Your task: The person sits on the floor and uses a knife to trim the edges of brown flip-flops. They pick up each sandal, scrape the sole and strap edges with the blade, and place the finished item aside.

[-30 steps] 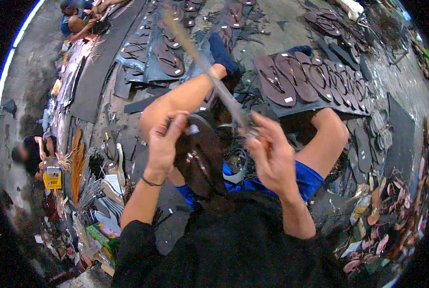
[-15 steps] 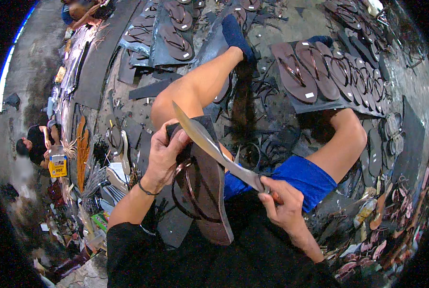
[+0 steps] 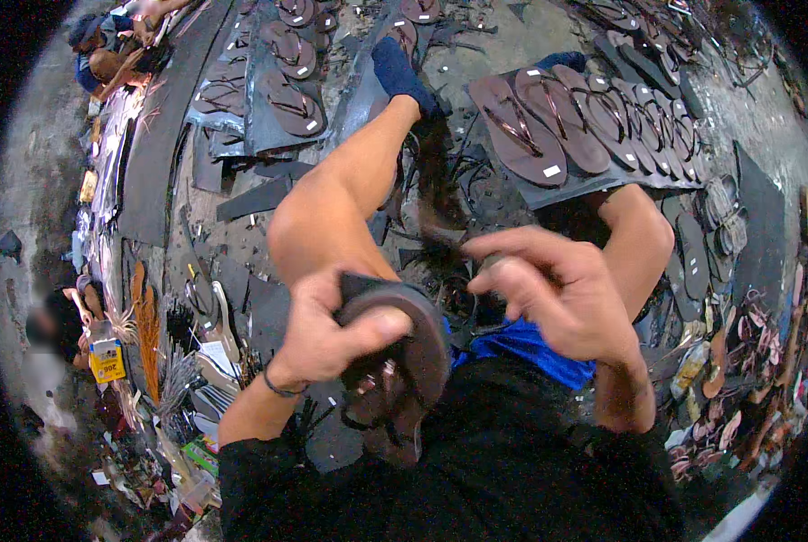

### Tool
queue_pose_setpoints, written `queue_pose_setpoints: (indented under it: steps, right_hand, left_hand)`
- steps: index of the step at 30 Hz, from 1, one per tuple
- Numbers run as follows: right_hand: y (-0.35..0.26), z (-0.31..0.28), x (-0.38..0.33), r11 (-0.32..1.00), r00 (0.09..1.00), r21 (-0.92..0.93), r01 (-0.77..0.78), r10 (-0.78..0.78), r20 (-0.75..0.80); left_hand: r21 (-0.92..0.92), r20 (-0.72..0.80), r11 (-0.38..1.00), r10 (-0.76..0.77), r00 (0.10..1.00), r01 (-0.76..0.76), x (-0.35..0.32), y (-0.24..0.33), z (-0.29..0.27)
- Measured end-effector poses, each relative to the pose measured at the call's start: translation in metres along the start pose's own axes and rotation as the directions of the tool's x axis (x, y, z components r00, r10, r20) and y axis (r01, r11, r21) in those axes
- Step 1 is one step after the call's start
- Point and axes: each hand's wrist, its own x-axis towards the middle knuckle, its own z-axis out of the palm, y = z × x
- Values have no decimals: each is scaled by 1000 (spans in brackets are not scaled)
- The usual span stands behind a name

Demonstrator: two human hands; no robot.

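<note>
Left hand [image 3: 318, 334] is gripping dark-brown flat-soled flip-flop [image 3: 431, 361] left of blue fabric shorts [image 3: 530, 352], thumb now reaching further across sole; blurred right hand [image 3: 558, 294] is rising above shorts, cannot tell its grip

- Held sandal [image 3: 429, 343]: matt, smooth, rubber-like sole; glossy straps [image 3: 388, 372] with bright highlights.
- Sandals in the row [image 3: 523, 135]: matt brown footbeds, straps of shiny finish.
- Label [image 3: 551, 172]: white, smooth, paper-like.
- Sheet beneath the row [image 3: 558, 193]: dark, smooth, rubber-like, faintly glossy.
- Shorts [image 3: 535, 350]: blue cloth, satiny sheen.
- Shirt [image 3: 458, 479]: black cloth, matt.
- Sock [image 3: 392, 68]: dark blue cloth, matt.
- Yellow package [image 3: 107, 366]: smooth; paper or plastic indeterminable.
- Floor [image 3: 41, 203]: grey, rough, concrete-like, mostly matt.
</note>
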Motion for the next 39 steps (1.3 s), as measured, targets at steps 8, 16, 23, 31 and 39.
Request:
queue_pose_setpoints:
  steps: [8,16,23,31,39]
  right_hand:
    - [82,5,-72,968,812,219,123,28,-583]
    - [90,30,-113,945,794,-328,-11,-190,-577]
    - [108,45,-135,951,849,-308,-17,-149,-507]
    - [93,43,-122,912,860,-403,-81,-140,-490]
    - [74,49,-78,934,926,-340,-105,-34,-376]
  left_hand:
    - [-637,-533,623,69,843,-454,41,-7,14]
    - [-913,-247,369,-159,956,-174,53,-40,104]
    - [-909,-294,364,-212,932,-204,48,-39,104]
    - [-823,-286,554,-219,933,-123,21,-80,94]
    - [-734,-262,669,-125,957,-114,-16,-118,88]
